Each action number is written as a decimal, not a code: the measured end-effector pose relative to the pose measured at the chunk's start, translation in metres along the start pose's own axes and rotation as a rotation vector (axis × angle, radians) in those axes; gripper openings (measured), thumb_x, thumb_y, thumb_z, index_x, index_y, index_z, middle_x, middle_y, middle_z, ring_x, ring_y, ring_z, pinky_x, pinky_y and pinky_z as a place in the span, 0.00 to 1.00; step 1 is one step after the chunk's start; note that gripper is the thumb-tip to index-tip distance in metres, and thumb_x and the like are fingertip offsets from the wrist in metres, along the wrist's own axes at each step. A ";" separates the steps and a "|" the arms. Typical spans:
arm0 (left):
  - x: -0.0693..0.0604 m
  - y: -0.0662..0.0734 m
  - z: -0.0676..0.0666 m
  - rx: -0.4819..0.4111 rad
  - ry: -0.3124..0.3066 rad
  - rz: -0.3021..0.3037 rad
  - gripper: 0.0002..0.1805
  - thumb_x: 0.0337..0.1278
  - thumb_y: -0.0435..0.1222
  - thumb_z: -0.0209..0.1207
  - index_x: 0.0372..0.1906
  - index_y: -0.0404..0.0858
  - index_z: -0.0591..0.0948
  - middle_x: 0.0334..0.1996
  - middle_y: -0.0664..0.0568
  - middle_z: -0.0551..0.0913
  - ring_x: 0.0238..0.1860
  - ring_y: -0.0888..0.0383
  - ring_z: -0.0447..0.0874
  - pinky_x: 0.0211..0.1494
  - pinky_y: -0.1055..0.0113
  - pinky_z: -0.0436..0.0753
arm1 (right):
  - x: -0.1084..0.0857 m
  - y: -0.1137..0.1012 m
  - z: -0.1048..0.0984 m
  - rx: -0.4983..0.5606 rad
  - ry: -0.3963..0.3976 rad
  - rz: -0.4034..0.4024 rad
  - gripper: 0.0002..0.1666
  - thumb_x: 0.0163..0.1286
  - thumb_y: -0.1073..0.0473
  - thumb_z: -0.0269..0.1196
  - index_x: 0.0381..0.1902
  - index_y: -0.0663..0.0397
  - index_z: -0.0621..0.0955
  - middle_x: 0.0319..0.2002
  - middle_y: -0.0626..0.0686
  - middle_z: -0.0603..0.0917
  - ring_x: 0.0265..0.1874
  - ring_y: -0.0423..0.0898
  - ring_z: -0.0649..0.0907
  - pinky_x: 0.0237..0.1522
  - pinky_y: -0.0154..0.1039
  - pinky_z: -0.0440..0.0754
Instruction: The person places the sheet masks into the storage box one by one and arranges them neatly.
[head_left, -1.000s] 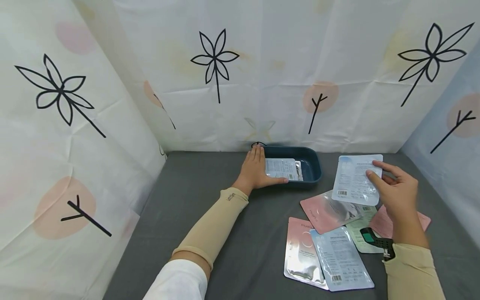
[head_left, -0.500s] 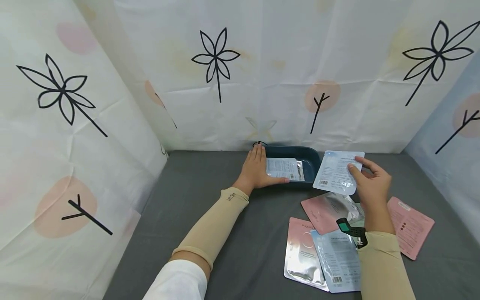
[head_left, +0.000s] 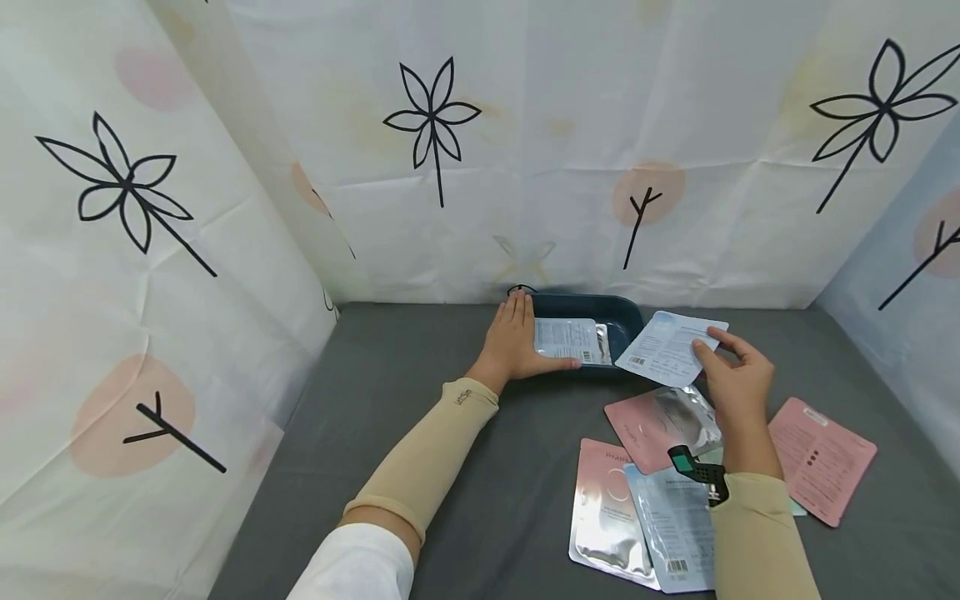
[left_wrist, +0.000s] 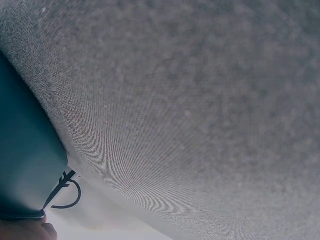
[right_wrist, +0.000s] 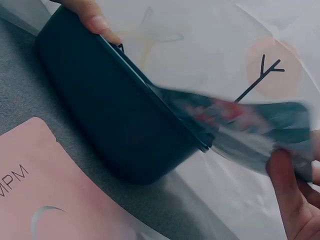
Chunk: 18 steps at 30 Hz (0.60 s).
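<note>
My left hand [head_left: 513, 343] rests over the left end of a dark blue bin [head_left: 625, 332], fingers straight and thumb stretched along the near rim. Inside the bin lie a light blue sheet mask packet [head_left: 564, 339] and a silver-edged one. My right hand [head_left: 738, 379] pinches another light blue sheet mask packet [head_left: 663, 348] between thumb and fingers at its right edge. That packet slants down, its left end at the bin's right rim. In the right wrist view, the packet [right_wrist: 240, 117] bends and looks blurred over the rim. The bin wall [left_wrist: 25, 145] fills the left wrist view's left edge.
Several packets lie in front of the right arm: a pink and silver one [head_left: 611, 517], a light blue one [head_left: 675, 529], a pink one [head_left: 645, 429] and, to the right, another pink one [head_left: 821, 458]. A patterned cloth wall [head_left: 555, 167] stands behind the grey tabletop [head_left: 420, 333].
My right hand has moved left with the light blue sheet mask packet, from above the pile to the bin's right rim, and tilted it. My left hand has stayed on the bin.
</note>
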<state>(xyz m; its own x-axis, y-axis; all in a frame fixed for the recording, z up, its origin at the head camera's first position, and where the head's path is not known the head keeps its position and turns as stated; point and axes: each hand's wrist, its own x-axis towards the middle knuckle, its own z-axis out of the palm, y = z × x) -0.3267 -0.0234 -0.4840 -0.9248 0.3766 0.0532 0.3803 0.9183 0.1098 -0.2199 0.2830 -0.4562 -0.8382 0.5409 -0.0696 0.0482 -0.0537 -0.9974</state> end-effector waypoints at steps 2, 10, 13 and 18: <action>0.000 0.000 0.000 -0.008 0.001 -0.003 0.81 0.43 0.87 0.52 0.87 0.33 0.42 0.88 0.40 0.40 0.89 0.46 0.37 0.90 0.53 0.45 | 0.000 0.001 0.001 0.010 -0.018 0.010 0.30 0.73 0.63 0.70 0.71 0.59 0.80 0.49 0.40 0.78 0.31 0.29 0.87 0.31 0.21 0.84; 0.002 0.001 0.002 -0.011 -0.024 -0.012 0.81 0.43 0.87 0.51 0.87 0.34 0.39 0.88 0.41 0.38 0.89 0.46 0.35 0.90 0.53 0.42 | -0.003 0.006 0.012 -0.034 -0.045 0.021 0.32 0.73 0.62 0.70 0.73 0.57 0.79 0.50 0.40 0.76 0.29 0.30 0.87 0.32 0.23 0.86; 0.002 0.001 0.002 0.004 -0.023 -0.015 0.81 0.43 0.87 0.51 0.86 0.34 0.39 0.88 0.41 0.38 0.89 0.46 0.35 0.90 0.53 0.43 | -0.004 0.006 0.016 -0.085 -0.048 0.024 0.34 0.73 0.60 0.71 0.74 0.54 0.77 0.50 0.40 0.74 0.32 0.32 0.86 0.36 0.25 0.87; 0.000 0.001 0.000 0.017 -0.009 -0.009 0.81 0.43 0.87 0.50 0.86 0.33 0.41 0.88 0.41 0.39 0.89 0.45 0.37 0.90 0.53 0.45 | -0.007 0.007 0.021 -0.210 -0.105 -0.009 0.38 0.75 0.56 0.69 0.79 0.48 0.71 0.52 0.40 0.71 0.42 0.36 0.83 0.39 0.25 0.87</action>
<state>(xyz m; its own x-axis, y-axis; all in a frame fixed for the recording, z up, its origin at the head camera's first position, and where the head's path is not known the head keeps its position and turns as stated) -0.3260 -0.0224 -0.4839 -0.9282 0.3694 0.0435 0.3719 0.9235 0.0935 -0.2247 0.2614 -0.4626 -0.8905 0.4496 -0.0695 0.1435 0.1328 -0.9807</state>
